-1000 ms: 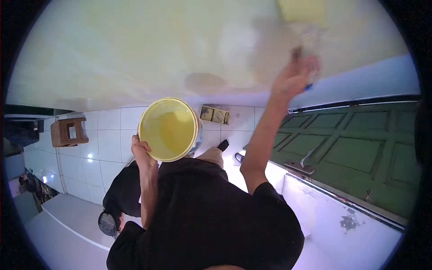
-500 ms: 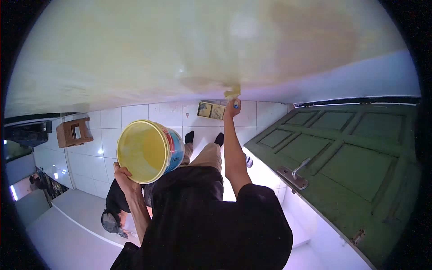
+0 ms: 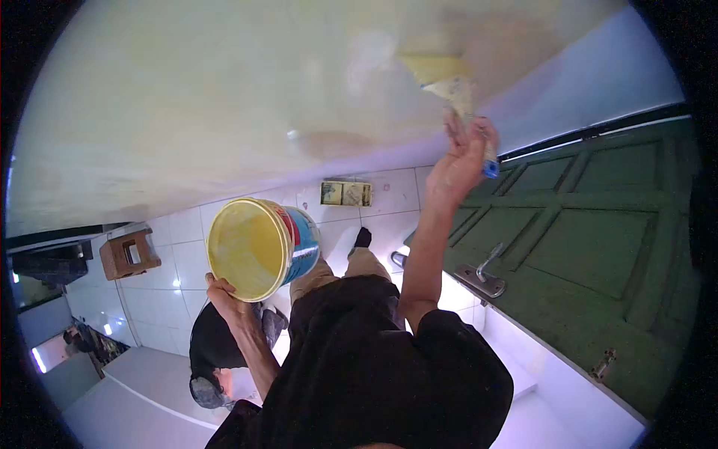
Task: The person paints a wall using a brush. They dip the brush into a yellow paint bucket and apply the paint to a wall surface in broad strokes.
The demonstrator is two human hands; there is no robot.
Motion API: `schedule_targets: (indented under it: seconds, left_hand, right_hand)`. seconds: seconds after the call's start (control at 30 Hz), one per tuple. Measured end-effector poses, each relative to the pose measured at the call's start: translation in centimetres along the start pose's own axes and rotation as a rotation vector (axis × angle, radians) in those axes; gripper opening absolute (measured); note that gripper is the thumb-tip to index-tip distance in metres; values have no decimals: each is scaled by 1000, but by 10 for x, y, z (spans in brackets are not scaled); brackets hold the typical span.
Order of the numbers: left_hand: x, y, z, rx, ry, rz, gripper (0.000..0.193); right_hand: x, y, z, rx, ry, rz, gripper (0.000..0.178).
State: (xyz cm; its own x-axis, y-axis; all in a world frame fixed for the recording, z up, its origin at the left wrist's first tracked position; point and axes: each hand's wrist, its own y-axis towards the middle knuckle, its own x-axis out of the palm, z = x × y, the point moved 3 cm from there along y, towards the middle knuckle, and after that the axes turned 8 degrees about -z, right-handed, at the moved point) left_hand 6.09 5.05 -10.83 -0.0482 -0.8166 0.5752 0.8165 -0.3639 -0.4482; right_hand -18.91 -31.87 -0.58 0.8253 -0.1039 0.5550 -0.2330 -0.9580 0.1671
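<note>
My right hand (image 3: pixel 465 153) is closed round the handle of a paintbrush (image 3: pixel 458 91), its wide, yellow-coated bristles against the wall (image 3: pixel 314 90). The blue end of the handle sticks out below my fingers. Pale yellow paint covers most of the wall, with a bluish white strip on the right near the door. My left hand (image 3: pixel 228 295) grips the lower rim of a paint bucket (image 3: pixel 303 243), which is tilted so its open mouth faces left. Yellow paint coats the bucket's inside, and its outside is blue and red.
A green panelled door (image 3: pixel 583 247) with a metal handle stands at the right. On the tiled floor lies a paint tray (image 3: pixel 345 193) by the wall. A brown stool (image 3: pixel 130 254) is at the left. Another person (image 3: pixel 213 348) in black is low down behind my left arm.
My right hand has raised the paintbrush from low on the wall, up and to the right. The bucket has shifted slightly right in view, still in my left hand.
</note>
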Motion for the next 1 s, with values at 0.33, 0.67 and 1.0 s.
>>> schedule_targets:
  seconds: [0.33,0.67,1.0]
  left_hand:
    - [19,-7,5,-78,27,-34,28]
    - [49,-24,24,-73,258,49,25]
    - [88,-17,10,-107,267,-86,30]
  right_hand:
    - [-21,37,64,-165,63,-217,11]
    - [-162,-13,274,203,-319,45,7]
    - [-236,73,342,318,-967,560,25]
